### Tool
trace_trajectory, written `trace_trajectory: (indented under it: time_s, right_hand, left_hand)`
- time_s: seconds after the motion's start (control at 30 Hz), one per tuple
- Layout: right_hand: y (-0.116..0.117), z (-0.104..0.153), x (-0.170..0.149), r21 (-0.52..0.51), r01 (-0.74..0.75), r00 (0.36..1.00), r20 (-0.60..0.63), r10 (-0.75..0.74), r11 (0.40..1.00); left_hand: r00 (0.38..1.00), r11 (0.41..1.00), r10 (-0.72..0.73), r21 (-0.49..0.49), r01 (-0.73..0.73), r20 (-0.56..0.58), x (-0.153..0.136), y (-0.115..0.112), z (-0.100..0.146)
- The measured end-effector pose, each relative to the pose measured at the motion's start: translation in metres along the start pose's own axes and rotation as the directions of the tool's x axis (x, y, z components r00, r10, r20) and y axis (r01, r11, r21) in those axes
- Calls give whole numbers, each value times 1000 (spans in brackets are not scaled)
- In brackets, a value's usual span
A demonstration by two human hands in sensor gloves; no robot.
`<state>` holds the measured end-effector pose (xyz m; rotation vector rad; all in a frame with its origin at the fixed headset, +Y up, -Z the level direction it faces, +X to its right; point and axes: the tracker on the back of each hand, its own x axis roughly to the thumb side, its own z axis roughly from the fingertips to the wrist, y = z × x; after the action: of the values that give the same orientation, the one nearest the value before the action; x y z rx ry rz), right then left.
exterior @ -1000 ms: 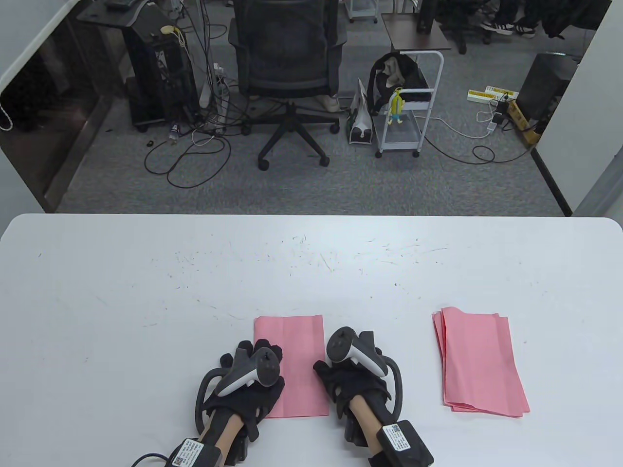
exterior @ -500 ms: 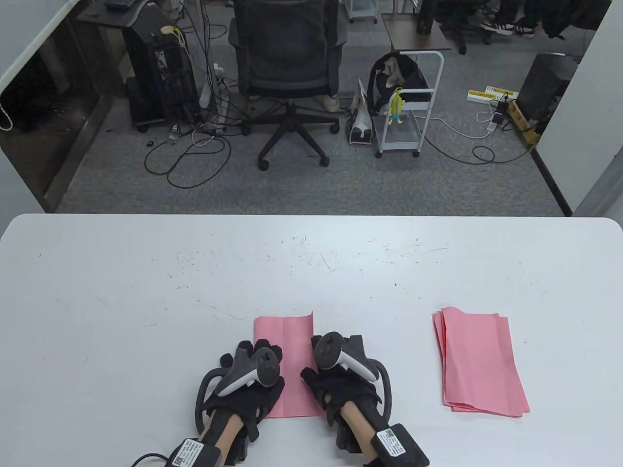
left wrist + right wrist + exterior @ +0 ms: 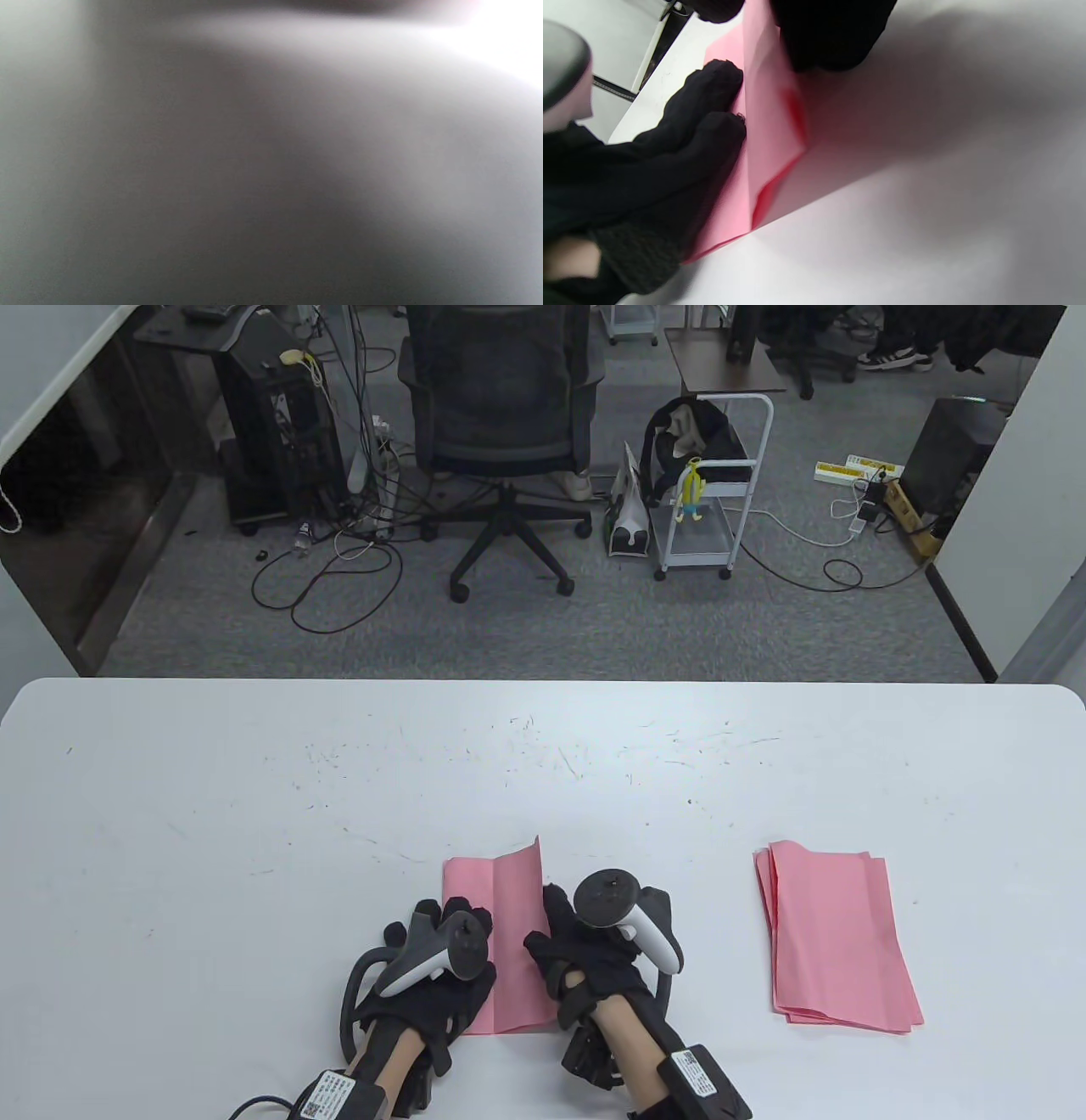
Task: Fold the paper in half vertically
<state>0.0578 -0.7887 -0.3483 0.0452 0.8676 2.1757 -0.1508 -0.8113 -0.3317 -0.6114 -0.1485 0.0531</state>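
A pink paper sheet [image 3: 507, 933] lies on the white table [image 3: 254, 814] near the front edge. My left hand [image 3: 437, 950] rests flat on the sheet's left part and presses it down. My right hand [image 3: 585, 959] holds the sheet's right edge and has it lifted upright, so the right side stands up off the table. In the right wrist view the raised pink flap [image 3: 770, 123] stands between my right fingers [image 3: 831, 34] and my left hand's fingers [image 3: 708, 110]. The left wrist view is a grey blur.
A stack of pink folded sheets [image 3: 836, 937] lies on the table to the right of my hands. Beyond the table's far edge stand an office chair [image 3: 501, 432] and a white cart [image 3: 713, 492] on the floor.
My right hand moved left and turned, lifting the sheet's right edge from flat on the table to upright. My left hand stayed put.
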Motion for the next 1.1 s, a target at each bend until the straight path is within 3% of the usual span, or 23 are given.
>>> trace_trajectory:
  time_s: [0.23, 0.6, 0.93, 1.1]
  right_hand:
    - [0, -2, -4, -115, -59, 996, -77, 50, 992]
    - [0, 0, -6, -122, -38, 997, -69, 30, 992]
    - [0, 0, -6, -115, -41, 997, -69, 33, 992]
    - [0, 0, -6, -112, -37, 997, -68, 29, 993]
  left_hand:
    - [1000, 1000, 0, 0, 0, 0, 0, 0, 0]
    - [1000, 1000, -11, 28, 11, -22, 0, 13, 7]
    - [999, 945, 37, 325, -33, -8, 22, 79, 64]
    - [1000, 894, 31, 446, -30, 6, 31, 91, 86]
